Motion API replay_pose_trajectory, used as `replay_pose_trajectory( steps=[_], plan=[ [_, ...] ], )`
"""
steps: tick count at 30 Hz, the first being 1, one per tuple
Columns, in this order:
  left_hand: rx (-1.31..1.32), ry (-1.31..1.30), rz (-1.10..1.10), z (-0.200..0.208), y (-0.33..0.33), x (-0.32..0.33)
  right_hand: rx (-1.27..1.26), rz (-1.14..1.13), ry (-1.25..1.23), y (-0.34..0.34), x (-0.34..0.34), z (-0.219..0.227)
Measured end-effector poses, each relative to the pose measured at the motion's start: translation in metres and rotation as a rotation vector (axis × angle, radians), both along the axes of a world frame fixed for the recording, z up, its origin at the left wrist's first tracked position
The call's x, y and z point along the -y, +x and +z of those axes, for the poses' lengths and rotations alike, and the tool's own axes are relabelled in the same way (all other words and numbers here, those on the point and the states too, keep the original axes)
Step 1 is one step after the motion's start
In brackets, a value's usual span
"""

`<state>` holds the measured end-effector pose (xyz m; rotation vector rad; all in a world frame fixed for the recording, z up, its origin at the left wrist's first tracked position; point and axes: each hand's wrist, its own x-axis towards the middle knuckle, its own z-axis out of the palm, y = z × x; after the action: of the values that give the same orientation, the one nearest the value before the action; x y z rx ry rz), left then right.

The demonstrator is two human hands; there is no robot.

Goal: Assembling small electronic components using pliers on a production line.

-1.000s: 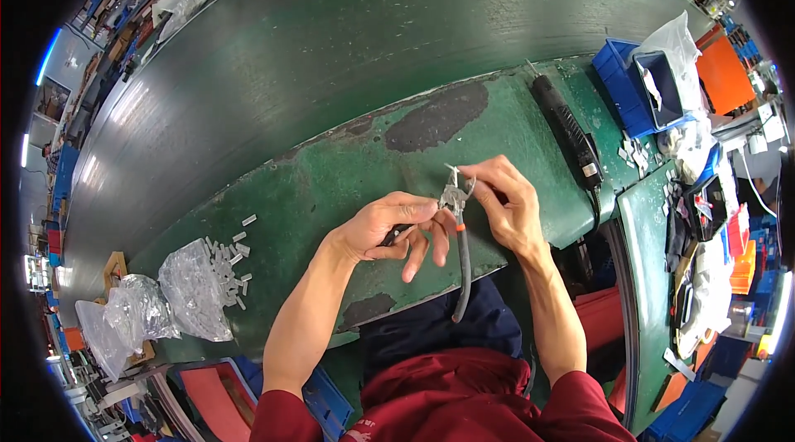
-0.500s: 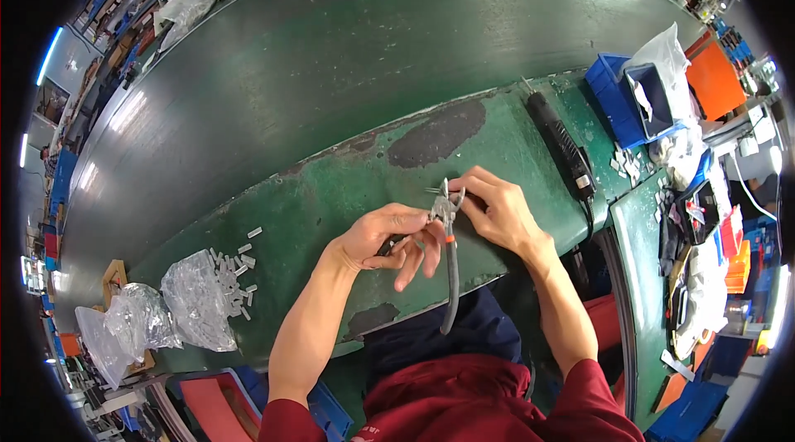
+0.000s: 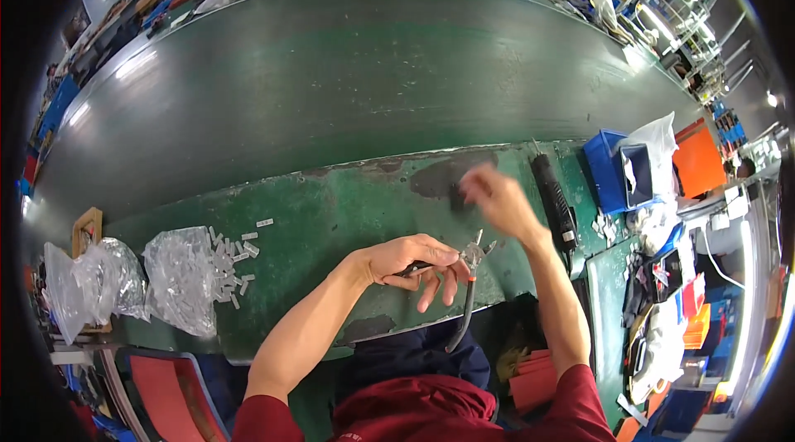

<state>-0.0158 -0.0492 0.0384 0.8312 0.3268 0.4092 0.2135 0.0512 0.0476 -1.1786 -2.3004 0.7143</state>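
My left hand (image 3: 414,266) is closed around one handle of a pair of cutting pliers (image 3: 473,257) above the green bench. The metal jaws point up and away from me and stand apart. The other handle, dark grey with an orange band near the pivot, swings out toward my lap. Beyond the jaws, to the upper right, my right hand (image 3: 500,200) hovers over a dark worn patch of the bench. It is apart from the pliers. Motion smears its fingers, so I cannot make out whether they hold anything.
Small pale pieces (image 3: 228,260) spill from a clear plastic bag (image 3: 180,281) at the left. A black electric screwdriver (image 3: 554,200) lies on the right, beside a blue bin (image 3: 607,170). Behind the bench runs a wide green belt (image 3: 348,86). An orange bin (image 3: 698,162) stands far right.
My right hand has left the plier jaws and moved up and away. The pliers stay in my left hand. The whole view has shifted, showing more of the far side.
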Motion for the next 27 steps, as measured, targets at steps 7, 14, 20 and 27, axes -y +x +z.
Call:
replay_pose_trajectory(
  steps=[7,14,20,27],
  plan=[
    [-0.024,0.046,-0.005,0.002,0.003,-0.001,-0.006,-0.262,0.286,0.023,-0.028,0.02],
    [0.035,0.051,0.208,-0.002,-0.002,-0.003,-0.406,-0.298,-0.263,-0.009,0.001,0.003],
    [0.163,-0.077,0.703,-0.008,-0.024,-0.017,-0.639,-0.266,-0.475,-0.049,-0.015,0.002],
    [-0.01,0.014,1.106,-0.014,-0.04,-0.026,-0.906,-0.151,-0.759,-0.091,-0.004,-0.016]
  ],
)
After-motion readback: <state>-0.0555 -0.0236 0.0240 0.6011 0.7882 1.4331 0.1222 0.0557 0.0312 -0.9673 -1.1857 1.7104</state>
